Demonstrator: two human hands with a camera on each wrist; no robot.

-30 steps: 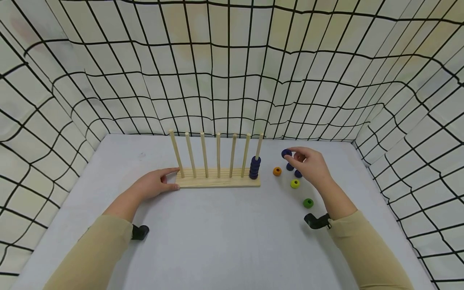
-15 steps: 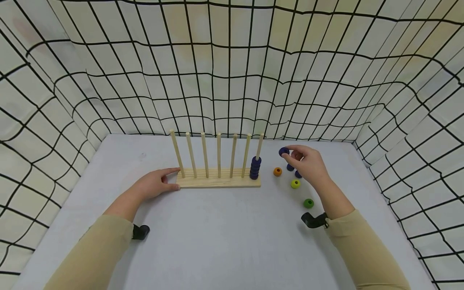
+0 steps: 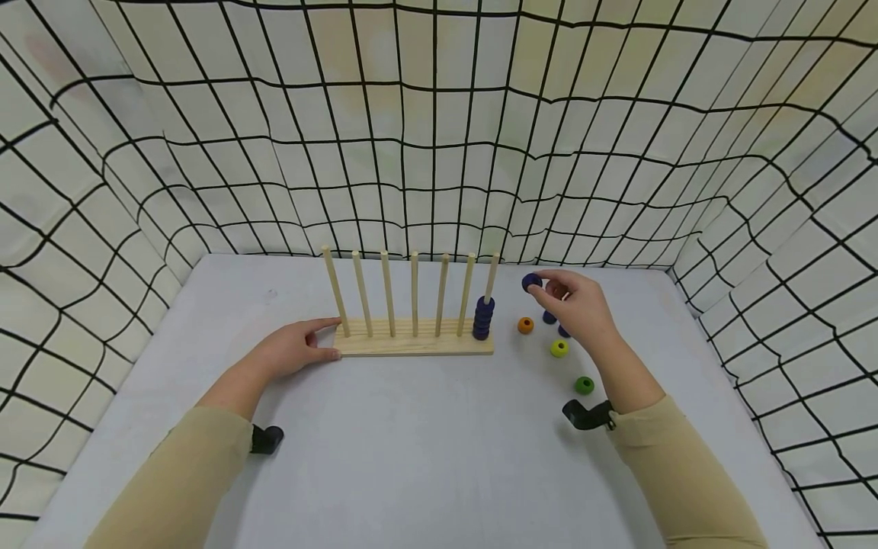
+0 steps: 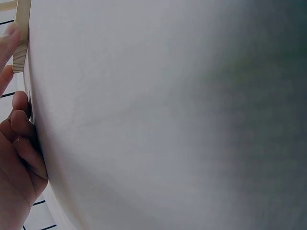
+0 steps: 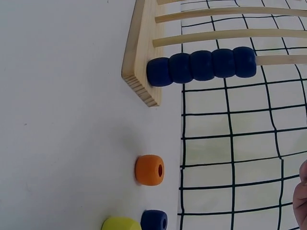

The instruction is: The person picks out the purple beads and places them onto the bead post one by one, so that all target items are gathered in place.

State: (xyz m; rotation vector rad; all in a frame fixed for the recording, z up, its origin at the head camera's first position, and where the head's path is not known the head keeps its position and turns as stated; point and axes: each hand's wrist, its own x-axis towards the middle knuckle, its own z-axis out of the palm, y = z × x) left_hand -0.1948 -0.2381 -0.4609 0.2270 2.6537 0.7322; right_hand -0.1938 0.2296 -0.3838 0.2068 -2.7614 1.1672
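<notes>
A pale wooden peg stand [image 3: 411, 348] with several upright pegs sits toward the back of the table. Its left end is gripped by my left hand [image 3: 286, 352], thumb at the front edge and a finger at the back. Several dark blue beads [image 5: 202, 65] are stacked on its rightmost peg. To the right of that peg, raised above the table, my right hand [image 3: 581, 309] pinches another dark blue bead [image 3: 531, 283] between thumb and fingertips. The right wrist view shows only a sliver of that hand's fingers [image 5: 301, 196], and the held bead is outside it.
Near the right hand lie an orange bead [image 3: 525, 325], a yellow bead [image 3: 559, 348], a green bead [image 3: 584, 385] and two blue beads, one of them a blue bead [image 3: 549, 317] partly hidden by the hand. Black netting [image 3: 432, 145] rises behind the white table [image 3: 425, 450] and along both sides.
My right hand has shifted a little left and away from me with the blue bead, toward the stand's rightmost peg. The left hand keeps its place on the stand.
</notes>
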